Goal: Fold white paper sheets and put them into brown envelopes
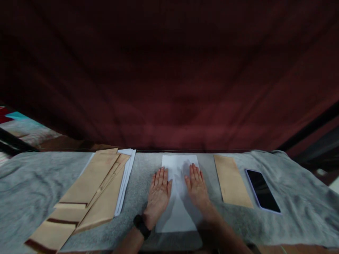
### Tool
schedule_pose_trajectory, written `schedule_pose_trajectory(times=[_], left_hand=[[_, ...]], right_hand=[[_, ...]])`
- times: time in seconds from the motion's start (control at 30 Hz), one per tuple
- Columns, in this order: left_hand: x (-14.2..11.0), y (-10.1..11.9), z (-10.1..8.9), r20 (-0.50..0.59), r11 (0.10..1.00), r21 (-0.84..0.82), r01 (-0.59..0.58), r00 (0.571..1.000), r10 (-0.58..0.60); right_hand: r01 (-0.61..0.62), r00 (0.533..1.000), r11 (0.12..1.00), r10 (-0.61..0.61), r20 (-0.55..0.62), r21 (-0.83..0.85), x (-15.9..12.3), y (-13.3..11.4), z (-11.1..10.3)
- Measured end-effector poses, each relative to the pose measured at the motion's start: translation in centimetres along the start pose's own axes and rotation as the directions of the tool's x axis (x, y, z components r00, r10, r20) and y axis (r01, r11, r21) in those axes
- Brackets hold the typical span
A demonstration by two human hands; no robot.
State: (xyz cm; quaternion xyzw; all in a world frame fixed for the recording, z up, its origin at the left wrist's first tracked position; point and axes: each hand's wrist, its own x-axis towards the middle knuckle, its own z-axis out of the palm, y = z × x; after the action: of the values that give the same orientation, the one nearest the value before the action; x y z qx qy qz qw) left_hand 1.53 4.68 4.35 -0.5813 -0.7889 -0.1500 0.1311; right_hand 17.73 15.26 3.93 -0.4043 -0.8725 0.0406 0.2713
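A white sheet of paper (178, 215) lies lengthwise in front of me on the grey cloth. My left hand (159, 194) rests flat on the sheet's left edge, fingers stretched out and together; a black watch sits on that wrist. My right hand (196, 187) lies flat on the sheet's right half, fingers extended too. Neither hand holds anything.
To the left, several brown envelopes (90, 194) fan over a stack of white sheets (126, 176). To the right lie one brown envelope (231, 181) and a dark phone (262, 190). A grey cloth (31, 183) covers the table; a dark red curtain (169, 77) hangs behind.
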Motion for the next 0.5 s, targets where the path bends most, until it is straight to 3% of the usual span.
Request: schedule_pose_trajectory(times=[0.13,0.2,0.5], left_hand=[[-3.2,2.2,-0.8,-0.025,0.974,-0.001,-0.227,0.974,0.227],[-4.3,2.7,-1.0,-0.042,0.962,0.013,-0.273,0.961,0.273],[-4.8,1.3,-2.3,-0.027,0.987,0.019,-0.161,0.986,0.162]], right_hand=[[0.243,0.963,0.966,-0.251,0.094,0.088,-4.2,-3.6,-1.1],[0.276,0.955,0.958,-0.282,0.092,0.076,-5.7,-4.1,-1.5],[0.237,0.969,0.964,-0.227,0.093,-0.118,-6.0,-0.1,-2.7]])
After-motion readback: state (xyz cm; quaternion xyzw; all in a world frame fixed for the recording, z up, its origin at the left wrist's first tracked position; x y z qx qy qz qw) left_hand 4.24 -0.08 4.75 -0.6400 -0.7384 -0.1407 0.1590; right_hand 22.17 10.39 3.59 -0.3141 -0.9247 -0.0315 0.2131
